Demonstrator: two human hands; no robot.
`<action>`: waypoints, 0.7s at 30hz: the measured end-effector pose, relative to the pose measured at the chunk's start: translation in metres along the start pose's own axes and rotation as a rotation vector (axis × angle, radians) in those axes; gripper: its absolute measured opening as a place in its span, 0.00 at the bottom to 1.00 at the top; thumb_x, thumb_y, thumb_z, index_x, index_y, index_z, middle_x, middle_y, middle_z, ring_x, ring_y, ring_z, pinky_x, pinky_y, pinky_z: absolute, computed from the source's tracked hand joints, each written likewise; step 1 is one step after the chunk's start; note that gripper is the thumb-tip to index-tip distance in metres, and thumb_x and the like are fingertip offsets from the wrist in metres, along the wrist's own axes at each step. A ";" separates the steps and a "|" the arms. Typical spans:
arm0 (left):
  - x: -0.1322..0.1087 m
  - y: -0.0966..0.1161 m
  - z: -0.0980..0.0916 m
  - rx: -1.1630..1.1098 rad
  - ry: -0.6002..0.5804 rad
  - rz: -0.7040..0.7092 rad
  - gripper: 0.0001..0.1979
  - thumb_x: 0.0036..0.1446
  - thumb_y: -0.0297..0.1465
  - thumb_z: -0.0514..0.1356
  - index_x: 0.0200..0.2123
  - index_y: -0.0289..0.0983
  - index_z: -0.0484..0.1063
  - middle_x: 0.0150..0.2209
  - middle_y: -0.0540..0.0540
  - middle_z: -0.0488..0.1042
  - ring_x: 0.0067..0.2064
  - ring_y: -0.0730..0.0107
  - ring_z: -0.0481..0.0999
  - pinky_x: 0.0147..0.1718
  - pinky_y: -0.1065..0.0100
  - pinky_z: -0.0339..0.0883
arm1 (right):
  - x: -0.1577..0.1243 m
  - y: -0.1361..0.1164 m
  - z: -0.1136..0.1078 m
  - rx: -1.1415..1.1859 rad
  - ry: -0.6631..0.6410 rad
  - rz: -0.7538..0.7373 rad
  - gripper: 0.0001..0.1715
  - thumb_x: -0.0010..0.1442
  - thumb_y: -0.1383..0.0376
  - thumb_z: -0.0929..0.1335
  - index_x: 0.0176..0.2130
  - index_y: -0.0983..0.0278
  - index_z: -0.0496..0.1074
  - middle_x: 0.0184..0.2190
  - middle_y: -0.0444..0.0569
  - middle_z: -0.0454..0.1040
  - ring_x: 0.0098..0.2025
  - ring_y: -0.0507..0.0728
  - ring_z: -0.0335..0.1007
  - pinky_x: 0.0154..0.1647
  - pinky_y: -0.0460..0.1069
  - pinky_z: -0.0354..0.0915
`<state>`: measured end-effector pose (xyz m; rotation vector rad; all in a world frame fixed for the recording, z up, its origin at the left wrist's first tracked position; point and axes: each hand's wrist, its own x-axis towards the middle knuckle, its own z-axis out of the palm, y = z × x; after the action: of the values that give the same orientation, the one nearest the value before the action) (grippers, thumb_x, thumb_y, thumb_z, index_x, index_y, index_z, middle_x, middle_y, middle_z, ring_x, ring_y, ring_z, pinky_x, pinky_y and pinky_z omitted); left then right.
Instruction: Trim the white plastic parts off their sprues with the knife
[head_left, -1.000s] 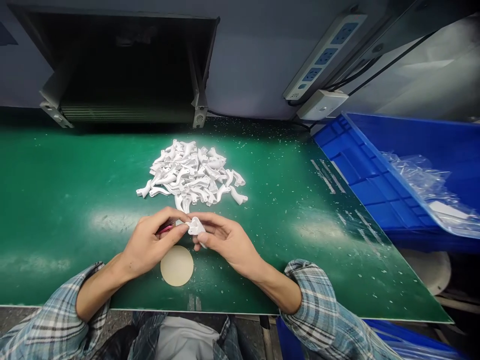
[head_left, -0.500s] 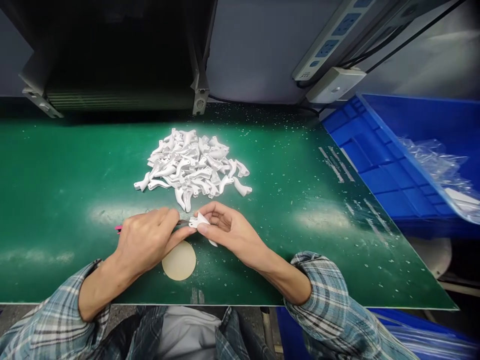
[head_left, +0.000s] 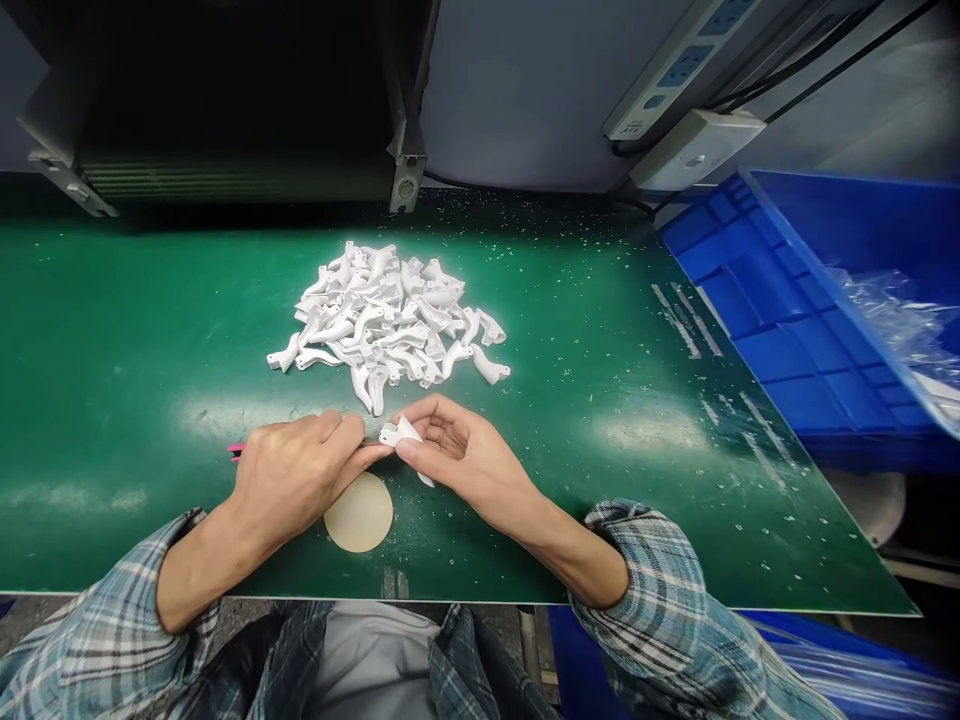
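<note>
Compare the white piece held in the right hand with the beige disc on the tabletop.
Shape: the white piece is irregular, with a narrow tip showing below the thumb; the beige disc is round and flat.
Support: the white piece is held in the right hand; the beige disc lies on the green tabletop.
Visibility: fingers partly cover the white piece; the beige disc is uncovered.
Shared: both are pale.
</note>
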<state>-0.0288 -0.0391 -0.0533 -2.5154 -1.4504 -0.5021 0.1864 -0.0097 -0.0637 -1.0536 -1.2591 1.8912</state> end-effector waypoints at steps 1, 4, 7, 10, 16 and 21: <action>-0.001 0.000 0.000 -0.047 -0.007 -0.003 0.25 0.74 0.43 0.52 0.24 0.37 0.64 0.19 0.52 0.64 0.20 0.73 0.61 0.22 0.65 0.40 | 0.000 0.001 0.000 0.009 0.001 0.001 0.20 0.59 0.55 0.78 0.43 0.63 0.73 0.34 0.46 0.73 0.32 0.51 0.67 0.31 0.46 0.67; -0.002 -0.002 -0.001 -0.280 -0.042 -0.067 0.22 0.73 0.43 0.55 0.27 0.37 0.66 0.21 0.53 0.67 0.21 0.75 0.62 0.22 0.67 0.47 | 0.003 0.002 -0.002 0.069 0.009 -0.017 0.20 0.59 0.53 0.77 0.46 0.62 0.75 0.37 0.47 0.73 0.36 0.53 0.68 0.35 0.47 0.68; -0.001 -0.004 -0.001 -0.508 -0.088 -0.152 0.16 0.74 0.41 0.54 0.39 0.37 0.72 0.28 0.51 0.74 0.28 0.72 0.68 0.30 0.69 0.59 | 0.006 0.002 -0.003 0.223 -0.002 -0.026 0.18 0.62 0.52 0.76 0.44 0.62 0.76 0.34 0.46 0.72 0.33 0.53 0.65 0.37 0.49 0.68; 0.000 -0.003 0.001 -0.574 -0.070 -0.124 0.15 0.76 0.33 0.47 0.51 0.37 0.73 0.36 0.46 0.74 0.37 0.67 0.70 0.38 0.66 0.64 | 0.010 0.003 -0.003 0.390 -0.026 -0.008 0.16 0.63 0.53 0.75 0.40 0.62 0.76 0.33 0.46 0.69 0.33 0.52 0.62 0.35 0.48 0.67; -0.003 0.003 0.006 -0.540 -0.020 -0.086 0.14 0.75 0.32 0.51 0.55 0.35 0.73 0.36 0.46 0.71 0.35 0.70 0.73 0.33 0.70 0.65 | 0.012 0.007 -0.003 0.429 -0.041 -0.007 0.16 0.62 0.53 0.76 0.39 0.62 0.79 0.33 0.46 0.69 0.34 0.53 0.61 0.37 0.48 0.66; -0.002 0.005 0.005 -0.447 -0.027 -0.058 0.16 0.75 0.34 0.50 0.56 0.33 0.73 0.35 0.47 0.70 0.31 0.72 0.73 0.29 0.71 0.65 | 0.010 0.006 -0.001 0.435 -0.046 0.009 0.17 0.61 0.53 0.76 0.43 0.62 0.80 0.35 0.46 0.72 0.34 0.52 0.62 0.41 0.48 0.67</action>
<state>-0.0242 -0.0419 -0.0592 -2.8241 -1.5693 -0.8936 0.1816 -0.0034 -0.0725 -0.7882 -0.8093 2.0796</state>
